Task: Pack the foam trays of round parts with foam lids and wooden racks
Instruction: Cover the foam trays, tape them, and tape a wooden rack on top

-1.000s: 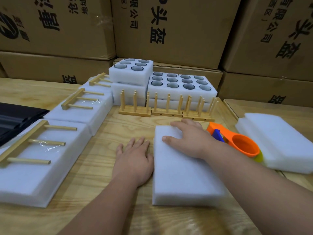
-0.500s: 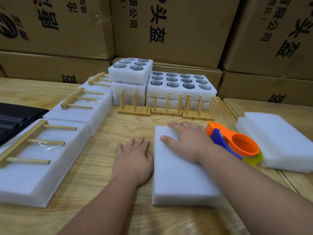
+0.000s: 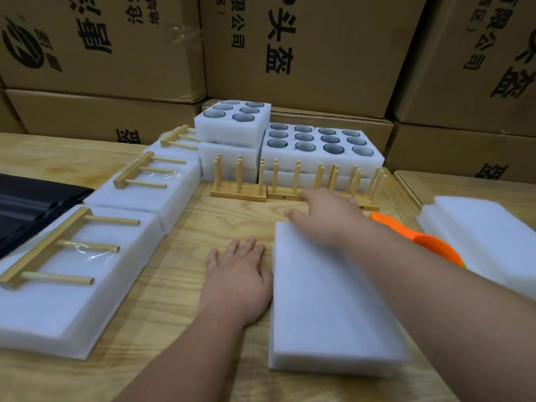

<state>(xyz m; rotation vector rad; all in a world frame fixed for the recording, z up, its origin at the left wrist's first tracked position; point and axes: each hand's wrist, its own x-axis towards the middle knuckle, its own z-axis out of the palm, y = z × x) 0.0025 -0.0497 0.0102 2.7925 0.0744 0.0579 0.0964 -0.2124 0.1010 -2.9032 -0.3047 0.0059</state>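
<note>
A covered white foam pack (image 3: 330,309) lies flat on the table in front of me. My left hand (image 3: 240,274) rests flat on the table against the pack's left edge, fingers straight. My right hand (image 3: 324,216) hovers past the pack's far end, fingers extended toward the wooden racks (image 3: 293,181) standing upright in a row. Behind the racks sit foam trays of round parts (image 3: 322,143), one smaller tray (image 3: 232,117) stacked higher at the left.
Three closed foam packs (image 3: 52,288) with wooden racks taped on top line the left side. A stack of foam lids (image 3: 487,236) lies at the right, with an orange tape dispenser (image 3: 429,242) beside it. Black sheets (image 3: 26,204) lie far left. Cardboard boxes wall the back.
My right hand has lifted off the foam pack's far end and moved forward toward the upright racks. The left hand has stayed put.
</note>
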